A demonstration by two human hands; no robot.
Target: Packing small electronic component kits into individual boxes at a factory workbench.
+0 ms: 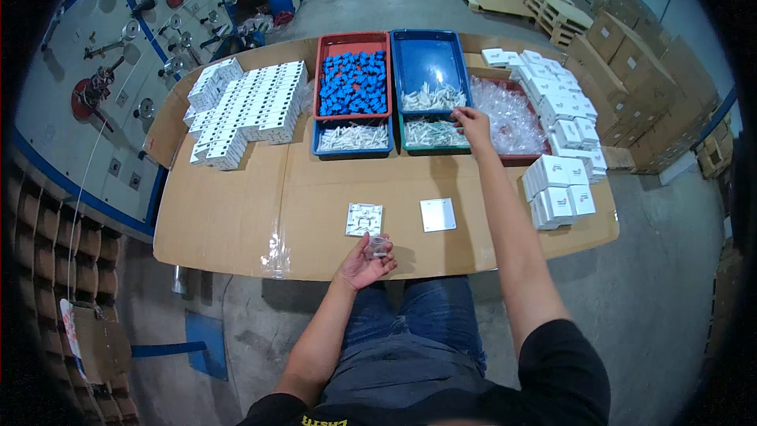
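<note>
Head view: left hand [363,267], palm up at the surface's [315,189] near edge, grip loosely curled around a small clear bag [378,246]. Right hand [473,124] reaches into the green tray [426,147] of white packets [430,132]; its grip cannot be told. White plate [363,219] and white square cover [438,214] lie between.

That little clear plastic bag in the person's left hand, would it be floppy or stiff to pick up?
Probably floppy: the small clear bag looks crumpled in the left hand. Likely very light, since loose fingertips hold it. Thin, glossy film may also be slippery.
</note>
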